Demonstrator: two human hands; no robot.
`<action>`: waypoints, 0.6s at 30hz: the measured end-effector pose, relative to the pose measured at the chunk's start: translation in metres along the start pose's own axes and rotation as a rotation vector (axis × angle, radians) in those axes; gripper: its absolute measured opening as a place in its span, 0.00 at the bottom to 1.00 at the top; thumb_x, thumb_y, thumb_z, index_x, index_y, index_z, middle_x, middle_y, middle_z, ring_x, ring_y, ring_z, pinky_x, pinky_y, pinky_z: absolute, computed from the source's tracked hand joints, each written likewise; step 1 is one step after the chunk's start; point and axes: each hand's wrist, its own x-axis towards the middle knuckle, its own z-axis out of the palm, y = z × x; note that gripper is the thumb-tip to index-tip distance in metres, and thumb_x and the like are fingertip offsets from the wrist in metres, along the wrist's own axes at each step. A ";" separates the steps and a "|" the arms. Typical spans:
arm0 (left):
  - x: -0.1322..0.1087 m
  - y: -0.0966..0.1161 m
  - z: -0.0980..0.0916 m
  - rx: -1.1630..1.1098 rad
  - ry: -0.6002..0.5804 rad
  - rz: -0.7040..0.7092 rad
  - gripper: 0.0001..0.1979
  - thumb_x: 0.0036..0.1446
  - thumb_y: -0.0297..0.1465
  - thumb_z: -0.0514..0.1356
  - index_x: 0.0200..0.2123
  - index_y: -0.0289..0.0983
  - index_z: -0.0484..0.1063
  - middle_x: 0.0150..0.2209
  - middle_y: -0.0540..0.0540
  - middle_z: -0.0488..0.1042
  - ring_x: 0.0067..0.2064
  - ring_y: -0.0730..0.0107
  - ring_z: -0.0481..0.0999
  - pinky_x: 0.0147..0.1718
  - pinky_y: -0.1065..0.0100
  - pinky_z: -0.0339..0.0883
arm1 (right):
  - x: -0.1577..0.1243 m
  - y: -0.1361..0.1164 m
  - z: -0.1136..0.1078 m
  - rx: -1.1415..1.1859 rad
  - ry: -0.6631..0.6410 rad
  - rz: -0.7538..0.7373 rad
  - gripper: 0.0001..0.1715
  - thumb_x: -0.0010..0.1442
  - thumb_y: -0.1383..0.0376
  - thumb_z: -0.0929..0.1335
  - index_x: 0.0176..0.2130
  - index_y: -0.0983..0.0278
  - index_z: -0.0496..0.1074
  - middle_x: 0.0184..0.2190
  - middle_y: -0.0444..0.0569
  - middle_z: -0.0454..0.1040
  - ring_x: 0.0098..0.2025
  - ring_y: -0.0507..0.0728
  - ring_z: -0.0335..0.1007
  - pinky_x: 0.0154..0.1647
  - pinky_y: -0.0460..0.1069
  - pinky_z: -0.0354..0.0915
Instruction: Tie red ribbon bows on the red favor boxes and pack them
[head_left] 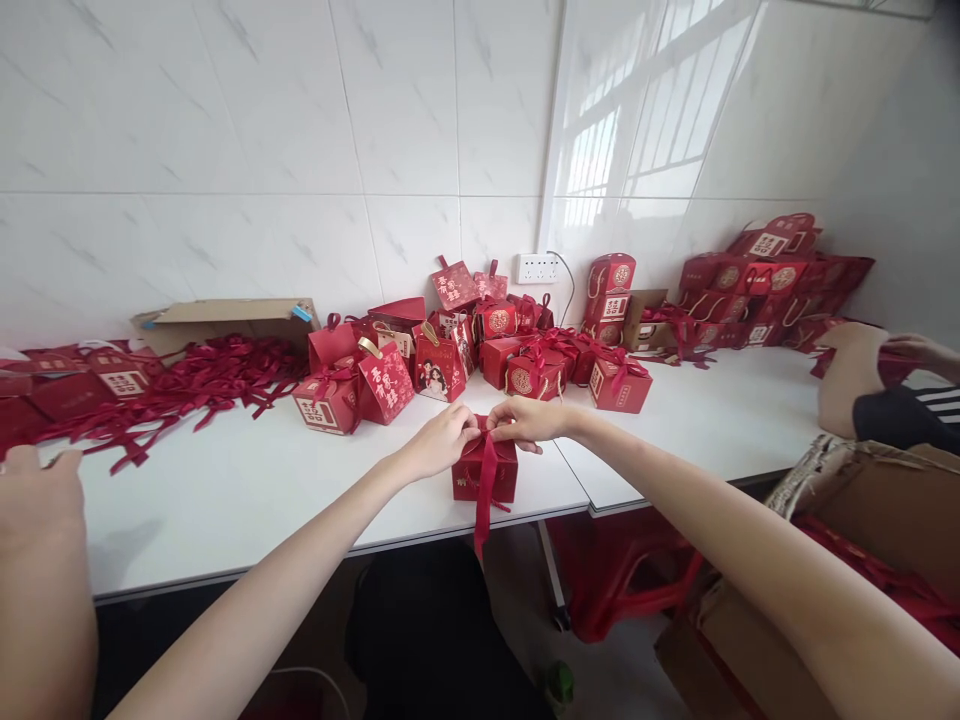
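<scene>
Nearest you, your two forearms (720, 500) reach in over your one dark lap (427, 640). Your left hand (439, 442) and right hand (529, 420) meet just above one box (505, 478), at the near edge of the table (292, 480); both look pinched on its ribbon (486, 490). The ribbon's long tail drops near-ward from your fingertips, down the box's near face and past the edge; neither hand is clearly nearer. Count one stool (596, 603), right, and one socket (538, 268), far. The far boxes (499, 362) overlap too much to count.
</scene>
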 end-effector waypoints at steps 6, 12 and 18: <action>-0.002 0.002 0.005 0.004 0.027 0.001 0.07 0.58 0.32 0.47 0.30 0.38 0.60 0.36 0.45 0.64 0.40 0.63 0.68 0.43 0.61 0.62 | -0.002 0.006 0.006 0.141 0.100 -0.039 0.08 0.51 0.63 0.67 0.30 0.66 0.66 0.14 0.34 0.62 0.12 0.44 0.56 0.13 0.40 0.52; 0.002 0.009 -0.005 -0.049 -0.042 0.002 0.04 0.48 0.31 0.57 0.25 0.39 0.63 0.30 0.49 0.63 0.32 0.65 0.68 0.35 0.65 0.62 | -0.005 0.011 0.012 0.410 0.110 -0.047 0.11 0.48 0.63 0.69 0.31 0.64 0.65 0.12 0.31 0.58 0.11 0.43 0.51 0.13 0.40 0.52; 0.010 0.012 0.002 -0.238 0.190 -0.159 0.04 0.45 0.28 0.57 0.23 0.39 0.62 0.26 0.50 0.66 0.30 0.65 0.69 0.34 0.64 0.61 | -0.012 0.007 0.009 0.264 0.054 -0.010 0.04 0.44 0.69 0.65 0.23 0.65 0.63 0.12 0.35 0.61 0.13 0.46 0.58 0.13 0.40 0.55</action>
